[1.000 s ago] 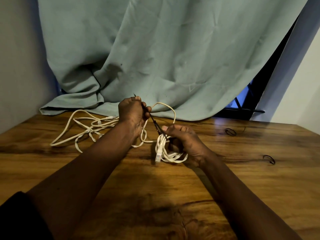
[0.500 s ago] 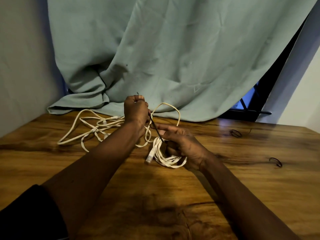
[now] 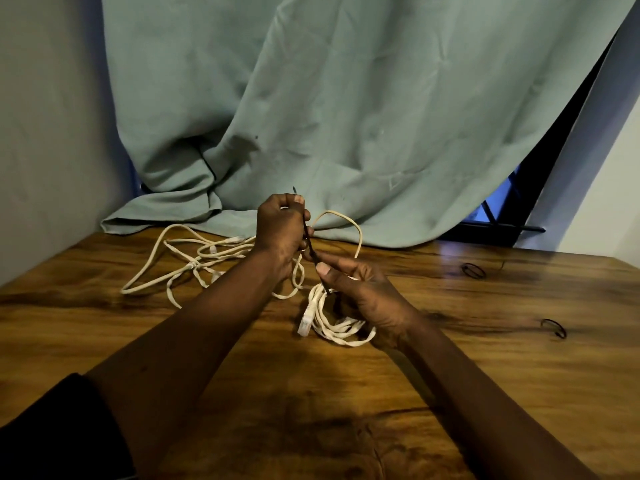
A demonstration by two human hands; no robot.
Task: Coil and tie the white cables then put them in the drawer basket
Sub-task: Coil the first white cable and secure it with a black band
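A small bundle of coiled white cable point(image 3: 337, 328) sits near the middle of the brown wooden worktop point(image 3: 450, 393). Its clear plug end point(image 3: 305, 318) hangs down on the left side of the bundle. The right hand point(image 3: 363, 292) has its fingers curled round the top of the bundle, and its thumb presses on a thin black tie strip point(image 3: 311, 252). The strip runs up from the bundle to the left hand point(image 3: 282, 233). The left hand is closed in a fist round the strip, and the strip's tip pokes out above the fist.

A long loose white cable point(image 3: 194, 261) lies in messy loops by the far edge of the worktop, toward the far left corner. One loop of it stands up just behind the hands.

Two small black tie loops lie apart on the right side: one point(image 3: 472, 270) near the far edge, the other point(image 3: 553, 328) closer to the right edge. A big pale green cloth curtain point(image 3: 346, 116) hangs behind, and its bottom rests on the far edge. A black sleeve point(image 3: 52, 427) shows at the near left corner.
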